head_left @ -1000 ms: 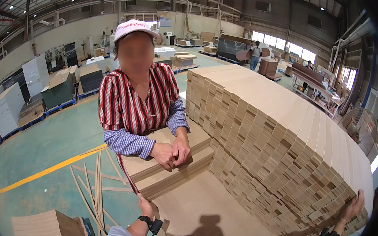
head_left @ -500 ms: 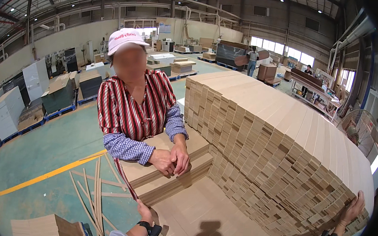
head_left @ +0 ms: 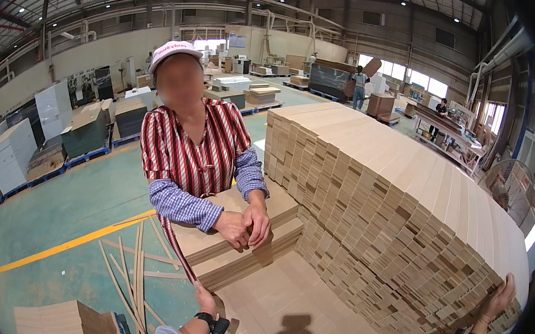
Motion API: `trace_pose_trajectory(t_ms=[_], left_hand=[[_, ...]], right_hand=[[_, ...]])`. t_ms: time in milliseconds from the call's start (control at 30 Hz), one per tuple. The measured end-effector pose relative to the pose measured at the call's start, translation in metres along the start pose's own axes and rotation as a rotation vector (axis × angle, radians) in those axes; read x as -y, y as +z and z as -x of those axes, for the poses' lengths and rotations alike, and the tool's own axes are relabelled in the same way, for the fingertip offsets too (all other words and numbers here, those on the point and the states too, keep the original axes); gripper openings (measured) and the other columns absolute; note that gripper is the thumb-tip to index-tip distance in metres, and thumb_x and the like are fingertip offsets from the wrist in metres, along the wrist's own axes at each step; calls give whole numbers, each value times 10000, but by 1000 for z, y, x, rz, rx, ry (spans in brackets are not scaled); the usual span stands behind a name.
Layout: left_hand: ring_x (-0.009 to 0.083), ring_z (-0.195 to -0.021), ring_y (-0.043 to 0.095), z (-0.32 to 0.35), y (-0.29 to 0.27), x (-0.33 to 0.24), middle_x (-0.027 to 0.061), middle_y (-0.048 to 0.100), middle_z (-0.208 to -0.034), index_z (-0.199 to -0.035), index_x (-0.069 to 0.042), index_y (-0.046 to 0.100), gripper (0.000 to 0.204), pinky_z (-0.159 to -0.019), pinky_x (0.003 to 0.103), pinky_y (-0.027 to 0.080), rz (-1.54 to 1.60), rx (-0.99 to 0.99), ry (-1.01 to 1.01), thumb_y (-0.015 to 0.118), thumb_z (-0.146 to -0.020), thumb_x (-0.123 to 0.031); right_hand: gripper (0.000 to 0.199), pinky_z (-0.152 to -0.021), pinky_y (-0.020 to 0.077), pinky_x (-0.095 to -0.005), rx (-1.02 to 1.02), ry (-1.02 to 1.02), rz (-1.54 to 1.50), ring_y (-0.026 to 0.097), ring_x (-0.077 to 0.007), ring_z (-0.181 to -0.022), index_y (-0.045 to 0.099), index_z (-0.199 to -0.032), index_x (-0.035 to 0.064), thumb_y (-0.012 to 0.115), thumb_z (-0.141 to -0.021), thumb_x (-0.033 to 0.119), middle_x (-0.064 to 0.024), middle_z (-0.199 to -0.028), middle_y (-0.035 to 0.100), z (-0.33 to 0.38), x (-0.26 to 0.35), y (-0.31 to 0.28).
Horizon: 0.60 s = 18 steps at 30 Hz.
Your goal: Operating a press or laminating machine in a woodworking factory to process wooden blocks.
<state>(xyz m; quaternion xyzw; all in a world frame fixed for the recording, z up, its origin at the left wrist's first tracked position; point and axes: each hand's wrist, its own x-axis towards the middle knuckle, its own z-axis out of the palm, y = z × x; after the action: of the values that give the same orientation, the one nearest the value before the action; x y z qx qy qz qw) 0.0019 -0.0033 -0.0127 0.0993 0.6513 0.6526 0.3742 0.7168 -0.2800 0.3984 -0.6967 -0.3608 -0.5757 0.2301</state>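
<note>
My right hand (head_left: 499, 299) rests against the near right corner of a tall stack of pale wooden strips (head_left: 368, 197). Its fingers are stretched out over the top edge, and it grips nothing. At the lower middle, my left hand (head_left: 205, 299) touches the left edge of a low layer of boards (head_left: 287, 286); its fingers are mostly hidden. Just beyond it stands a shorter stack of boards (head_left: 252, 253). A co-worker (head_left: 195, 140) in a striped shirt and white cap leans on that stack, forearms down and hands together.
Thin wooden strips (head_left: 137, 271) lie crossed on the green floor, left of my left hand. Another board pile (head_left: 49, 321) is at the lower left. A yellow line (head_left: 70, 247) crosses the floor. A caged fan (head_left: 507, 182) stands right; two people work far back.
The view has shifted slightly. The co-worker's head has tilted a little to the left. A far person's brown panel has turned more upright. My hands stay where they were.
</note>
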Motion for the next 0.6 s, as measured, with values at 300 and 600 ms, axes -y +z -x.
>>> trace_pose_trajectory(t_ms=[300, 600], left_hand=[[243, -987, 493, 31, 8, -25, 124, 519, -1085, -1122, 28, 461, 677, -846, 341, 363, -53, -39, -20, 287, -842, -564], [243, -983, 490, -5, 0, 5, 124, 519, -1082, -1124, 23, 458, 682, -845, 339, 362, -106, 3, -19, 290, -837, -573]], right_hand=[[320, -908, 306, -370, -3, 14, 7, 443, -285, -1044, 498, -1086, 16, 342, -907, 231, -124, -1112, 511, 2, 1, -2], [308, -902, 315, -368, -13, 9, -5, 449, -286, -1035, 504, -1074, 11, 354, -902, 217, -127, -1104, 513, 0, 3, -1]])
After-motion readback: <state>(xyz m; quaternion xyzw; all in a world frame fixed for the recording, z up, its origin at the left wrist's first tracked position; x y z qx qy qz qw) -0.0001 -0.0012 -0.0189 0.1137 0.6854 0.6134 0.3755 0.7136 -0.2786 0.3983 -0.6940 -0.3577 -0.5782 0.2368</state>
